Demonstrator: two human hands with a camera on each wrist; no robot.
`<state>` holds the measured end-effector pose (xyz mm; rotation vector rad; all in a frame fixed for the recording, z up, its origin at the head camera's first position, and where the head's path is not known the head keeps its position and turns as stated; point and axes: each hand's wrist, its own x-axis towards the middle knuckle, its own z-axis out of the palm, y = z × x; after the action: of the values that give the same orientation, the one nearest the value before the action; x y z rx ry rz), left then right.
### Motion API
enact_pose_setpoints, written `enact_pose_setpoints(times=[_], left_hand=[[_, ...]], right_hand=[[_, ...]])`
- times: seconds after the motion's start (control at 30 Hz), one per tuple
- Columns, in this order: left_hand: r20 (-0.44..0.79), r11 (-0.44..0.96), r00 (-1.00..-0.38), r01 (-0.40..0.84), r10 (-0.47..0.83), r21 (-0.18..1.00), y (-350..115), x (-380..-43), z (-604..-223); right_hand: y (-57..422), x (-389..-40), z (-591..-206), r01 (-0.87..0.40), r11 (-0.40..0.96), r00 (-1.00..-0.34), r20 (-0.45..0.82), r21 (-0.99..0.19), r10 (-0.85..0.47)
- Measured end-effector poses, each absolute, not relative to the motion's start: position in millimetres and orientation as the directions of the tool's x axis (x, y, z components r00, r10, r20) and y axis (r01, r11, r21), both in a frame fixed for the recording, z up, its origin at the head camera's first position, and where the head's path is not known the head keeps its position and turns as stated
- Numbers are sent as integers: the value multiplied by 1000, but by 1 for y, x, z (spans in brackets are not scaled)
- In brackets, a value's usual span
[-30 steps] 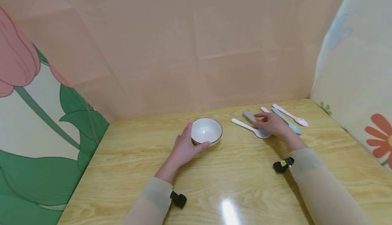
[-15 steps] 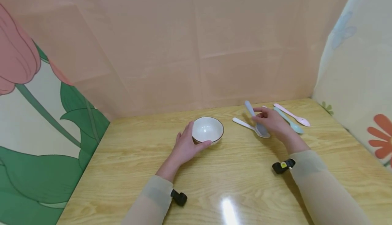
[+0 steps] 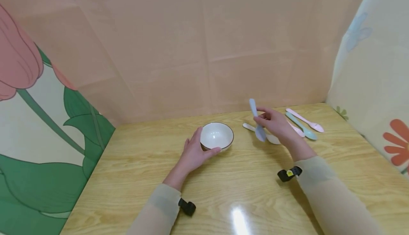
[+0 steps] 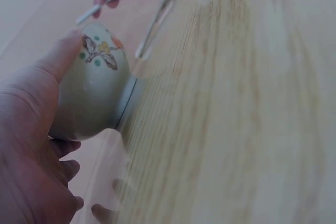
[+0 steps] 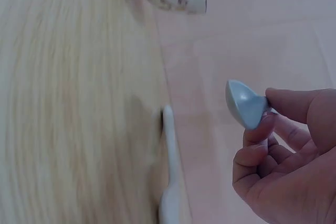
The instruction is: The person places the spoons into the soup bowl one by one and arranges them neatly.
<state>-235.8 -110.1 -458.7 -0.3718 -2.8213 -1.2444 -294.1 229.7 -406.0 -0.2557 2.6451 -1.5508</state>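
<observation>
A white bowl (image 3: 217, 135) with a brown rim stands upright on the wooden table. My left hand (image 3: 192, 154) holds its left side, thumb along the near rim and fingers around the far side. In the left wrist view the bowl (image 4: 94, 98) shows painted flowers and leaves on its outside. To the right of the bowl, my right hand (image 3: 275, 123) pinches a pale grey-blue spoon (image 3: 260, 134) by its handle, raised off the table with the spoon's head downward. Beneath it lies a white spoon (image 3: 273, 139), partly hidden by the held one.
Right of my right hand lie a pink spoon (image 3: 297, 130), a green spoon (image 3: 301, 125) and another pink spoon (image 3: 316, 127). A pink cloth backdrop (image 3: 159, 68) rises along the table's back edge, with printed panels at both sides.
My right hand has lifted the grey-blue spoon off the white spoon and carried it left towards the bowl. One pink spoon is more exposed. The left hand stays on the bowl.
</observation>
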Motion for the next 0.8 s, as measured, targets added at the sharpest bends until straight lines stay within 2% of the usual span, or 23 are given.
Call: enact_pose_setpoints(times=[0.8], left_hand=[[108,632,-978,197,177,749,-111,-241,-465]], right_hand=[[166,-298,-392,-198,345,-967,126,-917,-220]])
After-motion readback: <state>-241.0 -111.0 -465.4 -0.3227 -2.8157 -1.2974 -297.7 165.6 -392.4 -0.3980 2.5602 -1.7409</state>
